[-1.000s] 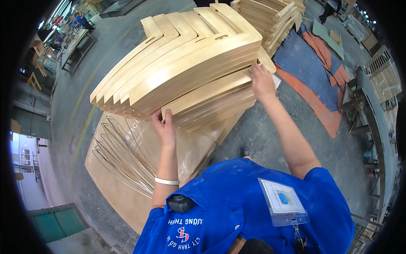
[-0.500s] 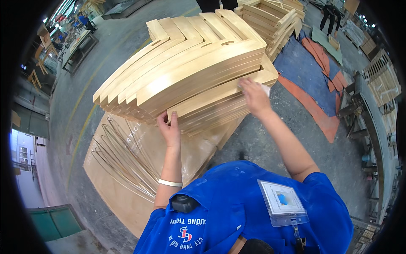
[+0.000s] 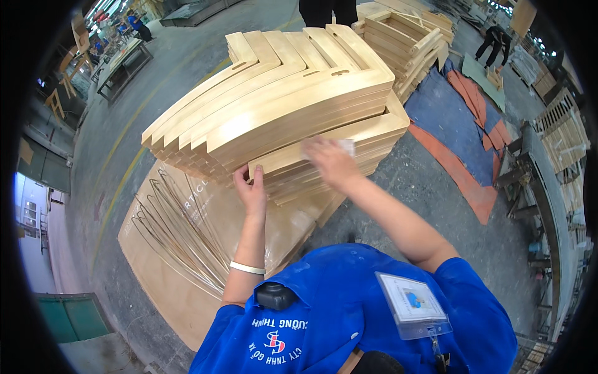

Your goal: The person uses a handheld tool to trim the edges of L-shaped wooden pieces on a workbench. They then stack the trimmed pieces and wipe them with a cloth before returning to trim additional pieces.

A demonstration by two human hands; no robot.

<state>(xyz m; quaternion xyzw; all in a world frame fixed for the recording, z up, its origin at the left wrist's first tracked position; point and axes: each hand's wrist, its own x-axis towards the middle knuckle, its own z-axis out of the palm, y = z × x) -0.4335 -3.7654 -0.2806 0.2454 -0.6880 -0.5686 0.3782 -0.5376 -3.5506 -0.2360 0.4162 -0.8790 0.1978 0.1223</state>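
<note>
A tall stack of pale, curved wooden parts [image 3: 274,128] with angled ends stands in front of me. On its near side lies a lower pile, topped by a curved wooden part [image 3: 369,129]. My left hand [image 3: 250,185] grips the left end of that top part, thumb on its upper face. Over the same part's middle, my right hand [image 3: 333,163] presses a small whitish pad [image 3: 346,147] against the wood. The hand is slightly blurred, and its fingers cover most of the pad, so its material is unclear.
Below the stack, a brown cardboard sheet [image 3: 162,262] carries a bundle of thin bent strips [image 3: 180,230]. More wooden frames [image 3: 398,37] are piled behind, near a standing person's dark-trousered legs [image 3: 327,11]. Blue and orange sheets [image 3: 445,124] cover floor at right, beside a metal bench [image 3: 542,181].
My right hand has slid left along the top part with the pad, from near its right end to its middle. My left hand keeps its hold on the left end.
</note>
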